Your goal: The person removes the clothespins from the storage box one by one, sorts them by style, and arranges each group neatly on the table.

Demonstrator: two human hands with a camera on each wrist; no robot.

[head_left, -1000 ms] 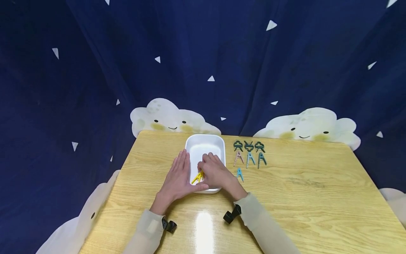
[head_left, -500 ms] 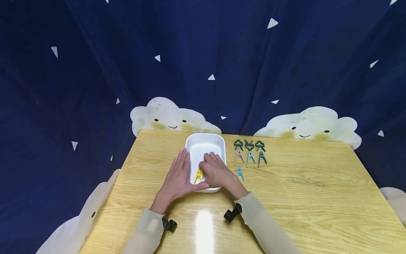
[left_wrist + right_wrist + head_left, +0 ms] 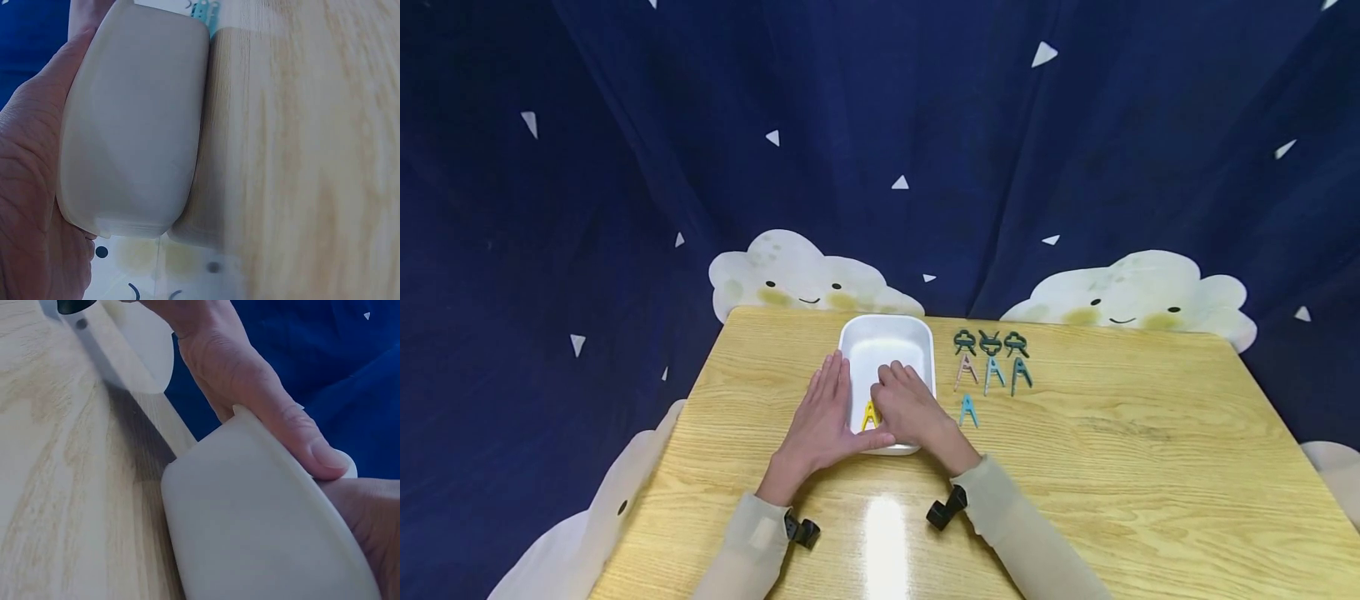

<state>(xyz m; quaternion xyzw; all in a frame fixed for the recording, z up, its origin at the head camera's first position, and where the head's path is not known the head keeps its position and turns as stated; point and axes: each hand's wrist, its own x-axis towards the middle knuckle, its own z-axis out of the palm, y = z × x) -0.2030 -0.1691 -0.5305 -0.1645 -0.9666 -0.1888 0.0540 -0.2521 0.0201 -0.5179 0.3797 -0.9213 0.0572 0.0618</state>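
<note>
A white rectangular tray point(image 3: 887, 350) stands on the table. My left hand point(image 3: 822, 421) lies along its left wall with straight fingers, the thumb reaching over the near rim. My right hand point(image 3: 912, 408) is inside the tray with its fingers bent downward; I cannot tell what is under its fingertips. Just left of those fingers, a yellow clothespin point(image 3: 870, 408) lies on the tray floor near the front. Both wrist views show mostly the tray's outer wall point(image 3: 137, 119), and the left thumb point(image 3: 300, 431) resting over the rim appears in the right wrist view.
Right of the tray, three dark green cloud-shaped clips point(image 3: 990, 343) form a row. Below them lie a pink clothespin point(image 3: 966, 367), a light blue one point(image 3: 993, 372) and a dark green one point(image 3: 1020, 373). A blue clothespin point(image 3: 968, 408) sits nearer me. A starry curtain point(image 3: 880, 125) hangs behind.
The yellow clothespin has turned from slanted to upright and shifted slightly right. A second yellow clothespin, partly seen before at my right fingers, is now out of sight. The left hand stays put.
</note>
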